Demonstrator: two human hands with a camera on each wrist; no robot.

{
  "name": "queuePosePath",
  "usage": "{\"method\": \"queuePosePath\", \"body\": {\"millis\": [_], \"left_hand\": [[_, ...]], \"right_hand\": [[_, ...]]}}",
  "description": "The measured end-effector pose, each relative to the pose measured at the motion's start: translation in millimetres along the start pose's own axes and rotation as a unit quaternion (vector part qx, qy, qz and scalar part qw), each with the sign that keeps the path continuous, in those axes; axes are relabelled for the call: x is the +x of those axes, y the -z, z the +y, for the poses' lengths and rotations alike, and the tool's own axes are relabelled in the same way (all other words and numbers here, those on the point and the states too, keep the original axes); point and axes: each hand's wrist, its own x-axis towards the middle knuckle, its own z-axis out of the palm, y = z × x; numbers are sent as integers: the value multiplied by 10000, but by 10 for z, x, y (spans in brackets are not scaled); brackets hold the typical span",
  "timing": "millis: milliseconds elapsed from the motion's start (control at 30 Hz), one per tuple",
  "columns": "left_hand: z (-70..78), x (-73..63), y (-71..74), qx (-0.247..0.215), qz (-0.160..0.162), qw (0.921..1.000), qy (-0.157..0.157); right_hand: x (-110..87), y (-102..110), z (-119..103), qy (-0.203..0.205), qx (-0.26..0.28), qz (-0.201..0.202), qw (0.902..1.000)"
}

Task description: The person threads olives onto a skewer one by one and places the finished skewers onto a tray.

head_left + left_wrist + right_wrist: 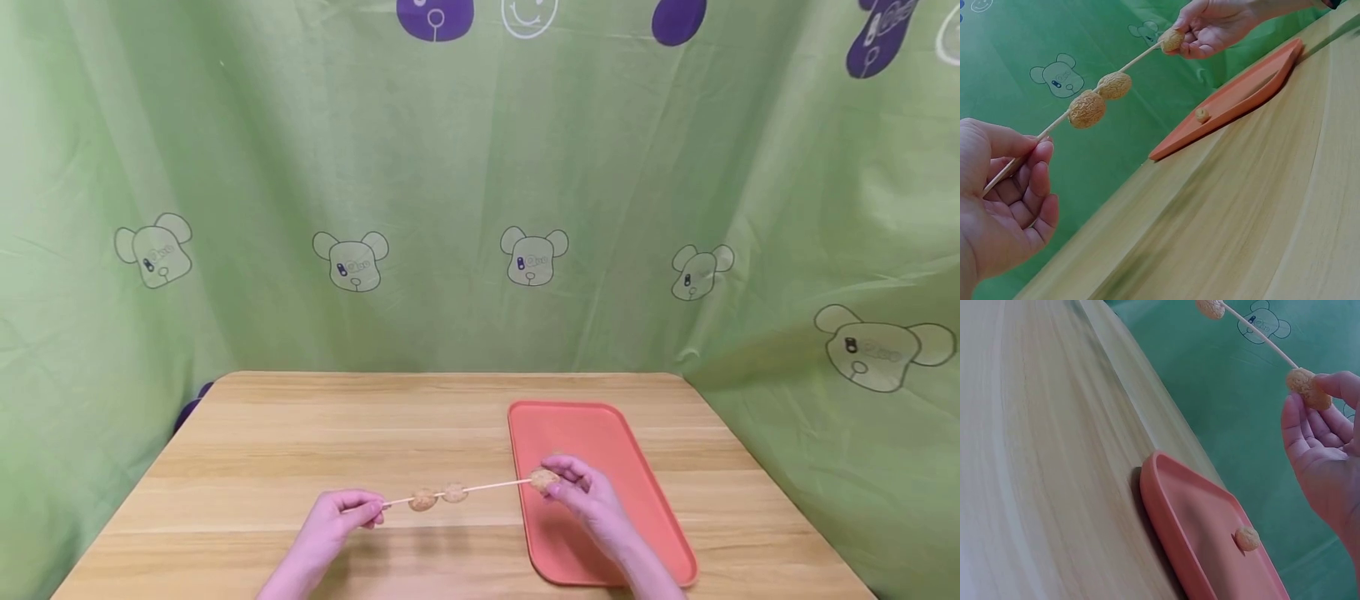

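Note:
In the head view my left hand pinches one end of a thin wooden skewer between thumb and fingers. Threaded on it, side by side towards the left hand, are a browner wrinkled food ball and a paler one. At the skewer's far end my right hand pinches another food ball in its fingertips. That ball meets the skewer's tip; how deep the tip goes in is hidden. The skewer is held above the table, slightly higher at its right end.
A coral-red rectangular tray lies on the right of the wooden table, beneath my right hand. One loose food ball sits on it, near its rim. Green printed curtains hang behind and at both sides of the table.

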Motion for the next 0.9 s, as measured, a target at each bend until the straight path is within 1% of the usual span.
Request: {"method": "queuePosePath", "body": {"millis": [100,200,400,667,800,900], "left_hand": [[-5,4,2,45,-6,9999,-91],[-7,6,3,78,6,9999,-128],[14,7,-9,164,138,9998,-4],[51,8,-44,193,237,9995,86],[57,11,-69,195,201,9996,44],[55,13,-81,195,159,9997,-4]], "right_hand": [[3,-16,6,-31,51,129,9999],[7,-34,12,36,14,149,9999],[21,-55,32,269,-59,111,9996],[30,-82,53,529,0,-151,9985],[34,-98,64,640,80,-292,9975],[34,-106,70,663,104,-312,9973]]}}
